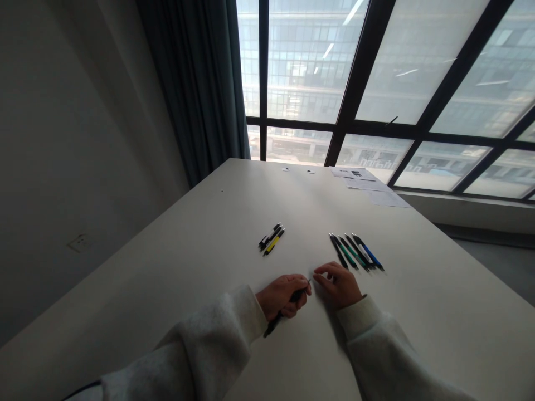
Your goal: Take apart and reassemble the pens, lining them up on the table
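1. Fingers of the left hand point(281, 293) are curled firmly around a dark pen point(272, 324). On the right hand point(340, 287) they are bent, with thumb and forefinger tips close together; whether they pinch something small, I cannot tell.
2. Pale and broad, the worktop point(179, 262) carries everything; both hands are at its near part.
3. Papers point(355, 178) lie at its far right, well apart from the hands.
4. About five pens, green and blue among them, form the right group point(364, 252), lying side by side just beyond the right hand.
5. Roughly three, one yellow, form the left group point(274, 242), beyond the left hand.
6. The held pen slants up toward the right fingertips, in neither group; handling of it looks unfinished, I judge. How many remain to be handled is unclear.
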{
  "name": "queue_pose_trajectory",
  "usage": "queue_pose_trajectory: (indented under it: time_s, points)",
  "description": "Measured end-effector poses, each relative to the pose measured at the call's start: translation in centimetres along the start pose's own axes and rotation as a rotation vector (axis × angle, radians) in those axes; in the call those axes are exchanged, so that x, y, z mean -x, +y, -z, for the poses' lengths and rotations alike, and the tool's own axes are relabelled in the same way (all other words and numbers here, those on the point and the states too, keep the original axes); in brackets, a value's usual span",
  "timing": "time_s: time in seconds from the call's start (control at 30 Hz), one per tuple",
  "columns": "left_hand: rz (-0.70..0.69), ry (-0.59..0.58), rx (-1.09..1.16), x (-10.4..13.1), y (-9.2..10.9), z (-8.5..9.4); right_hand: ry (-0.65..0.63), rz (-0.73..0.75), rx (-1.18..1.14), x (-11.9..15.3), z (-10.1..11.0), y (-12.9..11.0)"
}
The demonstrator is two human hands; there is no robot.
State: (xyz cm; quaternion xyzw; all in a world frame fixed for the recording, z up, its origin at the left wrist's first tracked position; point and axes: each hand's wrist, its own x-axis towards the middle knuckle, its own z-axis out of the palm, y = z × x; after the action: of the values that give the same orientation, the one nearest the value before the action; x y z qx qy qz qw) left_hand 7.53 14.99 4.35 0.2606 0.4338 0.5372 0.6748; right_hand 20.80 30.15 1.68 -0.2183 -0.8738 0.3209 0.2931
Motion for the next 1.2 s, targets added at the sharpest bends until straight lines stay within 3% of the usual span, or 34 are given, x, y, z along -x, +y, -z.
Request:
queue_pose_trajectory:
  time_s: [0.33, 0.57, 0.8, 1.03, 1.2]
  points:
    - [-0.013, 0.01, 0.022, 0.0, 0.1, 0.0, -0.099, -0.015, 0.059, 0.1, -0.2, -0.2]
    - [-0.012, 0.001, 0.025, 0.1, 0.1, 0.0, 0.143, 0.086, -0.095, 0.3, 0.4, -1.4]
    - [-0.025, 0.017, -0.007, 0.0, 0.0, -0.1, -0.135, 0.014, -0.425, 1.0, 0.0, -2.7]
    - [-0.013, 0.014, -0.016, 0.0, -0.1, -0.1, -0.233, -0.095, -0.644, 1.0, 0.0, -3.4]
    - [-0.002, 0.005, -0.024, 0.0, -0.2, 0.0, -0.209, -0.141, -0.698, 0.8, -0.2, -3.1]
